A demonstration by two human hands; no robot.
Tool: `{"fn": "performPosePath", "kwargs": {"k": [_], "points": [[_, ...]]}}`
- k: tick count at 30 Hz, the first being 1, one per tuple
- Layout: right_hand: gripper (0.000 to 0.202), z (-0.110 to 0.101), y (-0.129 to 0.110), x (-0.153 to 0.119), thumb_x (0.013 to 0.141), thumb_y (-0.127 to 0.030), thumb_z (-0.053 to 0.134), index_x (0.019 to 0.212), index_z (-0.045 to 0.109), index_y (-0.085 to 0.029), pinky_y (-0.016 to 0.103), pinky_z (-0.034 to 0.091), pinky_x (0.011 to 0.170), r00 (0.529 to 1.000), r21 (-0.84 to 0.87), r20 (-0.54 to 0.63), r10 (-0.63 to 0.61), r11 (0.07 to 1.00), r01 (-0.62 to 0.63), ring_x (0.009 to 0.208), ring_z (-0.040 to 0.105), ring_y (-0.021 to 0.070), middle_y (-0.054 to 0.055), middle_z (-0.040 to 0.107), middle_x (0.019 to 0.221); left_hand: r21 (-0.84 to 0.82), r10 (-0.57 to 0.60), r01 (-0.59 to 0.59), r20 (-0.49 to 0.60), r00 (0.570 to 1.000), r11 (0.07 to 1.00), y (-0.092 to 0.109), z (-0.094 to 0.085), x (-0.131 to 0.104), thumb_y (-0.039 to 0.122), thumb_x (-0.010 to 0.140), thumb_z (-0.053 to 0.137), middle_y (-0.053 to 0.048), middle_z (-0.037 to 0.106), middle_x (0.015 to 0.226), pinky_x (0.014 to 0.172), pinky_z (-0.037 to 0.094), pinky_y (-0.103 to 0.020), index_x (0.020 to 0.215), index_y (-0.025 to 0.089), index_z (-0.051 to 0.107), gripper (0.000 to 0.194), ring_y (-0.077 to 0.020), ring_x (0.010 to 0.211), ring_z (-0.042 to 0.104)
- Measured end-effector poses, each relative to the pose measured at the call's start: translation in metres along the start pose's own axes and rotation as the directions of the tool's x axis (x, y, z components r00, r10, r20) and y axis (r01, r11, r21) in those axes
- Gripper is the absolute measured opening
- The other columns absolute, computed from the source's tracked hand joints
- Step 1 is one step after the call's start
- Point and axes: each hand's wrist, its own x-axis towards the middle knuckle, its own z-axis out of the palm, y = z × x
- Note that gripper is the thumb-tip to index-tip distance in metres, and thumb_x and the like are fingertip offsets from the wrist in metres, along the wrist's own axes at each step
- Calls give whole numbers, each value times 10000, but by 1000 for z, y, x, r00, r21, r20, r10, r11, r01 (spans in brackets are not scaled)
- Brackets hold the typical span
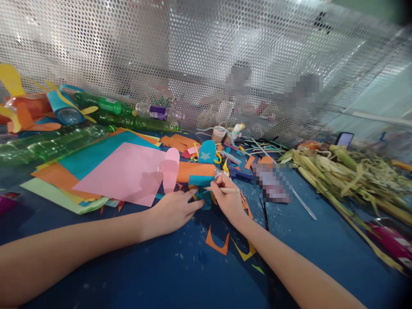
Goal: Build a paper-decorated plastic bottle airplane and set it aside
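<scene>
Near edge of the dark blue tabletop (154, 274): small green paper scrap (258, 269), yellow curved paper offcut (247, 257), orange U-cut paper offcut (220, 249).

Past those, both hands on the job. Left hand (174, 211) is palm down, fingers spread, over the blue paper piece (206, 201) on the near side of the bottle; firm press or light touch, can't tell. Right hand (229, 201) pinches a thin pale pencil-like stick (231, 190), tip at that blue paper.

Work item, the clear plastic bottle wrapped in orange paper (190, 168), lies on its side just beyond the hands, neck to the right. Pink rounded paper strip (170, 167) at its left end, blue rounded paper flap with a pale star (207, 151) on its far side.

Left: stacked coloured sheets, pink paper sheet (125, 174) on top. Right: pile of pale green corn husks (341, 171).

Far: clear bottle with purple label (158, 113), then silver perforated sheet (199, 47).
</scene>
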Motion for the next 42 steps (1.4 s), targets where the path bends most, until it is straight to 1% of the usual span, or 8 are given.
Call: {"fn": "performPosePath", "kwargs": {"k": [5, 7, 11, 15, 27, 35, 42], "points": [[249, 0, 2, 0, 809, -296, 485, 616, 345, -222, 227, 323, 480, 996, 27, 84, 41, 999, -43, 481, 376, 105, -58, 384, 531, -4, 9, -9, 0, 1000, 1000, 0, -2, 0, 241, 893, 396, -111, 527, 1182, 719, 491, -346, 1203, 238, 485, 322, -193, 774, 599], [252, 0, 3, 0, 813, -309, 485, 621, 346, -222, 224, 317, 471, 994, 38, 92, 53, 998, -57, 474, 372, 104, -60, 384, 526, -3, 9, -9, 3, 1000, 1000, 0, -2, -1, 237, 895, 393, -112, 528, 1182, 728, 490, -358, 1192, 236, 490, 313, -194, 772, 598], [243, 0, 6, 0, 808, -311, 490, 628, 353, -222, 221, 308, 462, 994, 28, 109, 29, 999, -32, 475, 374, 105, -61, 390, 524, -14, 5, -5, -5, 1000, 1000, 0, -2, 0, 239, 897, 397, -109, 531, 1177, 737, 486, -346, 1168, 236, 505, 292, -185, 780, 597], [237, 1, 8, 1, 802, -311, 492, 629, 360, -220, 221, 304, 460, 994, 17, 109, 20, 1000, -22, 467, 363, 103, -65, 385, 513, -25, 3, -3, -9, 1000, 1000, 1, -2, 0, 233, 901, 389, -107, 530, 1182, 739, 485, -340, 1170, 237, 507, 294, -182, 787, 596], [247, 0, 6, 1, 807, -310, 492, 615, 369, -215, 221, 321, 481, 995, -14, 104, -9, 1000, 10, 504, 394, 108, -54, 388, 548, -28, 10, -11, -11, 1000, 1000, 0, -2, 0, 228, 899, 388, -112, 526, 1170, 748, 480, -348, 1180, 229, 500, 303, -191, 799, 601], [246, 1, 7, 1, 816, -312, 496, 626, 371, -216, 219, 333, 487, 994, -23, 112, 14, 1000, -12, 500, 410, 107, -57, 395, 539, -28, 4, -4, 11, 1000, 1000, 1, -3, 1, 233, 899, 388, -104, 533, 1173, 727, 495, -362, 1185, 239, 500, 307, -198, 795, 600], [248, 0, 5, 0, 814, -302, 494, 620, 365, -216, 221, 321, 486, 995, -46, 102, 19, 999, -14, 497, 400, 106, -55, 408, 542, -30, 7, -7, 1, 1000, 1000, 0, -3, 1, 231, 900, 384, -102, 539, 1166, 735, 493, -369, 1188, 241, 501, 311, -201, 793, 599]]}}
